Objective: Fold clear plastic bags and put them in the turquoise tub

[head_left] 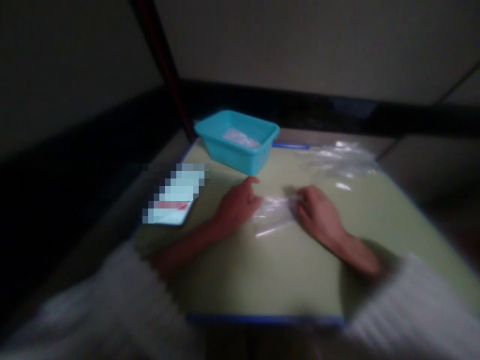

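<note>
Clear bag [273, 216] blurred between left hand [237, 205] and right hand [319, 216]; grips unclear.

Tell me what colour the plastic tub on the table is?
The tub is turquoise blue; the head view shows it best.

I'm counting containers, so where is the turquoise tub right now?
In the head view the turquoise tub sits at the far edge of the green mat, left of centre, just beyond the left hand; crumpled clear plastic lies to its right.
</note>
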`<state>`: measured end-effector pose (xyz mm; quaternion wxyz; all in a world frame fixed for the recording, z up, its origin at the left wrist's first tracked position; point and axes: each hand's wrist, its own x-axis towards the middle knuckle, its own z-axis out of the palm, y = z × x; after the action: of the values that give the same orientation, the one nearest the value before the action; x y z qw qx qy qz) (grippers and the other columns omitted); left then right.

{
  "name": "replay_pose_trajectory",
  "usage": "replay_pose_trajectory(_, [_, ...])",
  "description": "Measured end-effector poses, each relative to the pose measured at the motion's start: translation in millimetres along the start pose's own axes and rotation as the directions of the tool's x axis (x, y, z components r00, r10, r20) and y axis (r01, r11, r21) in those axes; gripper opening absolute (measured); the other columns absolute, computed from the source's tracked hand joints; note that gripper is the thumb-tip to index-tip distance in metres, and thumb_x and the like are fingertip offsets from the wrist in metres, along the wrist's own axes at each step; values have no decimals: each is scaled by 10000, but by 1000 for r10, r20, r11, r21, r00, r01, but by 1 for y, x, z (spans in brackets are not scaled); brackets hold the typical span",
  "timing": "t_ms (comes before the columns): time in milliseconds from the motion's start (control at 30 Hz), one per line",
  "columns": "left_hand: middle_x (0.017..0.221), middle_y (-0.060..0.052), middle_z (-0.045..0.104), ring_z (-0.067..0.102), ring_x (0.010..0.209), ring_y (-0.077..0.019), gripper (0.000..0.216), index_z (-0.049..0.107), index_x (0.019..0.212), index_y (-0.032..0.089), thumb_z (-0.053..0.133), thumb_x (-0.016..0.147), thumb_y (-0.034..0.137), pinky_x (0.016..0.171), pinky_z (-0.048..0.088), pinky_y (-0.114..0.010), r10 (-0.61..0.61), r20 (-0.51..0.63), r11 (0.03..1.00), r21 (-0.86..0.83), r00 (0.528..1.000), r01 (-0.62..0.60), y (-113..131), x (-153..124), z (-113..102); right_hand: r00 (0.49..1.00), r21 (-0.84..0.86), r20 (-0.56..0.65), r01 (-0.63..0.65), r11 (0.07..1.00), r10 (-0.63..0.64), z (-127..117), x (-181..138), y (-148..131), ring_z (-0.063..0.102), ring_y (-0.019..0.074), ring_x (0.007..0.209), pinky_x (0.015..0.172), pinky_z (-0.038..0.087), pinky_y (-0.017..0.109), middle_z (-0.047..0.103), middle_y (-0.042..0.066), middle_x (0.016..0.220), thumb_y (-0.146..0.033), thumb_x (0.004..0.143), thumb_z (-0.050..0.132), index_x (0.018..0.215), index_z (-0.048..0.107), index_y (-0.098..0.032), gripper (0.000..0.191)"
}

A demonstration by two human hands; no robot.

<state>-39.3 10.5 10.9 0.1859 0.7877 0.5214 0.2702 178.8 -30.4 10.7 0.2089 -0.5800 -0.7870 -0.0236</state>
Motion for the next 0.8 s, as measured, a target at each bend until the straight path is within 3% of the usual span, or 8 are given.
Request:
replay_pose_trajectory(67, [779,-9,570,564,738,-159,300,521,1091,153,536,795,201,687,455,-272,99,-74,994,54,992,-95,7,-4,-2,991,48,6,135,990,-135,-1,-2,-4,580,267,938,798,463,379,623,169,1045,-269,884,380,1085,529,-129,287])
replay_pose_trajectory(133, [989,-75,600,571,943,-195,262,543,1079,150,494,829,211,832,467,-313,263,-70,962,97,962,-256,16,-12,0,973,60,55,223,973,-226,1,-5,-7,520,282,1129,953,411,431,555,194,1247,-286,904,353,1236,478,-99,401])
replay_pose_trajectory(200, [1194,-128,564,514,1136,-227,306,533,1139,126,449,866,235,974,420,-348,415,28,902,121,909,-415,22,-20,6,959,29,114,258,966,-260,5,-8,-8,382,282,1301,1058,308,476,422,188,1416,-293,914,325,1354,386,-83,492])
replay_pose_trajectory(267, [1372,-178,449,392,1299,-252,419,458,1262,67,409,895,264,1082,328,-378,490,107,849,165,865,-502,26,-26,15,950,-12,176,264,964,-258,10,-10,-7,275,268,1372,1096,241,492,319,178,1486,-297,919,298,1405,325,-64,540])
replay_pose_trajectory(333, [1449,-204,350,287,1372,-262,508,374,1337,17,379,910,293,1133,249,-391,501,175,823,208,848,-529,27,-30,23,941,-34,225,265,964,-251,14,-10,-4,231,254,1393,1105,227,483,272,177,1506,-310,922,281,1421,300,-45,566])
replay_pose_trajectory(467, [1480,-217,284,219,1401,-268,572,315,1375,-1,327,927,354,1148,201,-415,440,264,824,262,858,-503,22,-32,29,930,-63,271,273,960,-247,16,-11,-2,193,245,1406,1108,214,482,248,195,1508,-335,932,253,1425,294,-18,587])
replay_pose_trajectory(800, [1492,-209,258,210,1399,-304,629,329,1387,18,327,934,453,1141,175,-428,437,278,792,333,855,-513,16,-36,29,926,-111,319,249,962,-202,16,-11,-2,190,245,1406,1113,202,480,207,166,1523,-378,951,199,1438,265,-17,610])
